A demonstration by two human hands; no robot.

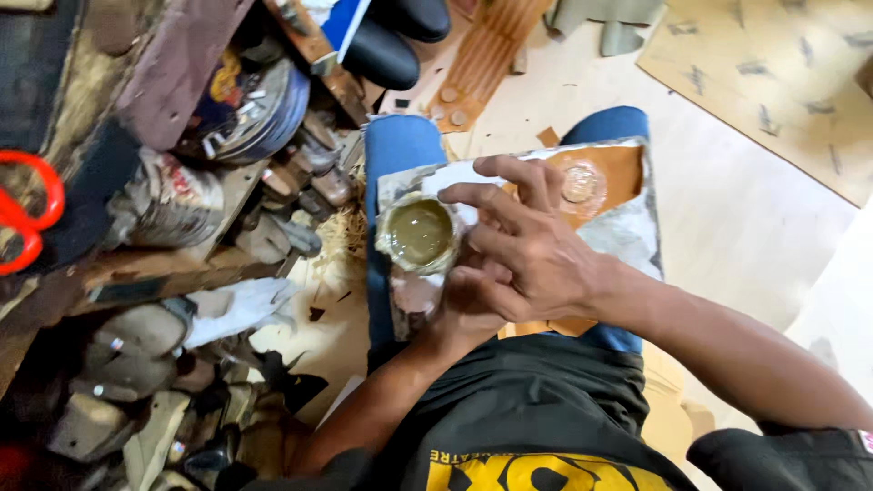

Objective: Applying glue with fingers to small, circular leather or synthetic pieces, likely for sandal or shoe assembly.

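Observation:
A small open tin (418, 234) of murky olive-brown paste rests on a stained white board (627, 232) laid across my lap. My right hand (523, 241) lies over the board just right of the tin, fingers spread and pointing at its rim, with nothing visibly held in it. My left hand (459, 305) sits beneath the right hand, mostly hidden, near the tin's lower right side; I cannot tell what it grips. A tan leather piece (614, 173) with a round glossy blob lies on the board's far end.
Cluttered wooden shelves (173, 268) at left hold tins, shoe soles and scraps. Red scissor handles (27, 214) hang at the far left. Black shoes (386, 45) and a ribbed tan strip (486, 55) lie ahead. Large cardboard sheet (773, 82) lies on the floor at upper right.

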